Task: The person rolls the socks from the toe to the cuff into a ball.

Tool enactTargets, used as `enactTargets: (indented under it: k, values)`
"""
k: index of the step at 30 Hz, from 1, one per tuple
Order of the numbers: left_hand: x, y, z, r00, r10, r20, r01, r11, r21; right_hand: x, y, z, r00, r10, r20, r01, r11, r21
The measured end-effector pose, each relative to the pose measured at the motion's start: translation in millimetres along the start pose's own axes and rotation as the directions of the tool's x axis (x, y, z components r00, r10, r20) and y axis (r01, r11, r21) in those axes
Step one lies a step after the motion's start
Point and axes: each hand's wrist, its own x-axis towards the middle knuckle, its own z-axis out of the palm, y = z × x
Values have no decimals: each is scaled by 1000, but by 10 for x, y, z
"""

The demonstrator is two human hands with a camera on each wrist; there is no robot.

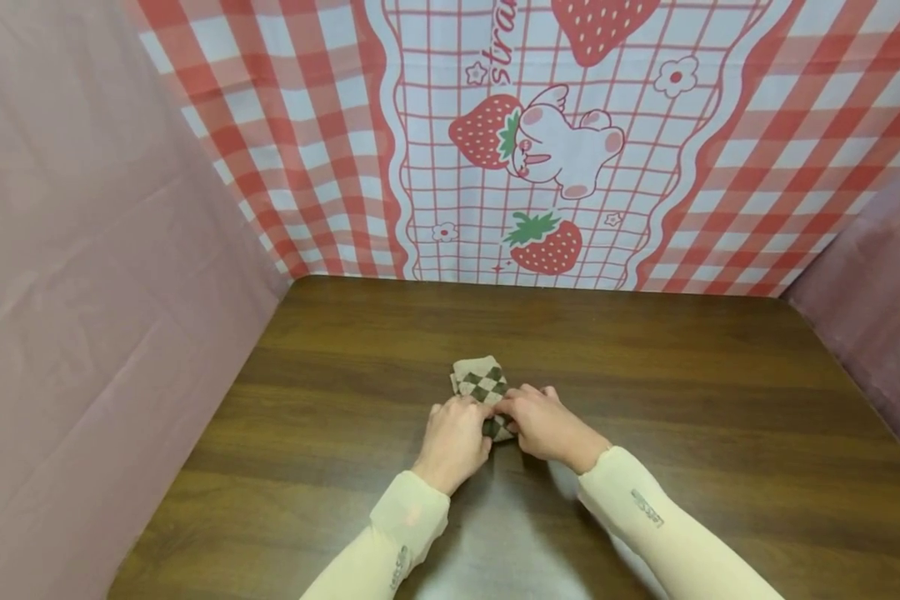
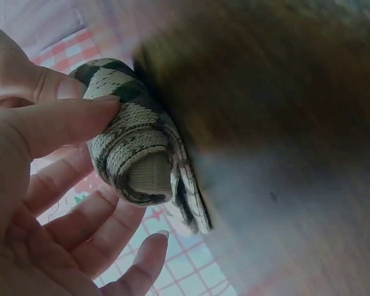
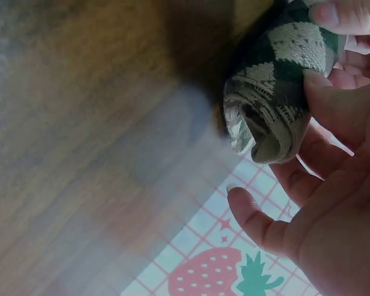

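Head view | sock (image 1: 487,385), part-rolled: on table (image 1: 345,350), near its middle | left hand (image 1: 456,437), right hand (image 1: 543,423): both pinching it | looks light, soft, hardly slippery; best held at both sides.
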Motion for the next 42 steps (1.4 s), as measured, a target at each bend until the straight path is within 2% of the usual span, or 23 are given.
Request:
enactTargets:
  k: [4, 9, 13, 19, 26, 34, 42]
  values:
    - [6, -7, -9, 1000, -4, 6, 4, 1000, -21, -71, -9, 8, 996, -32, -81, 31, 999, -11]
    - [5, -15, -30, 999, -21, 24, 22, 999, -48, -133, -38, 13, 974, -134, -183, 120, 989, -88]
    - [5, -4, -58, 997, -46, 65, 50, 997, -64, -152, -45, 41, 959, -194, -208, 172, 978, -120]
    - [25, 31, -80, 990, -92, 110, 101, 992, -74, -164, -7, 90, 951, -200, -237, 177, 978, -114]
    - [23, 35, -66, 981, -123, 152, 143, 981, -130, -143, 22, 126, 971, -141, -194, 126, 988, -84]
    - [-31, 12, -42, 982, -159, 100, 174, 969, -173, -76, 5, 90, 988, -92, -127, 84, 994, -68]
    - [-78, 75, -67, 985, -161, 63, 166, 982, -85, -34, -12, 45, 998, -39, -41, 37, 998, -41]
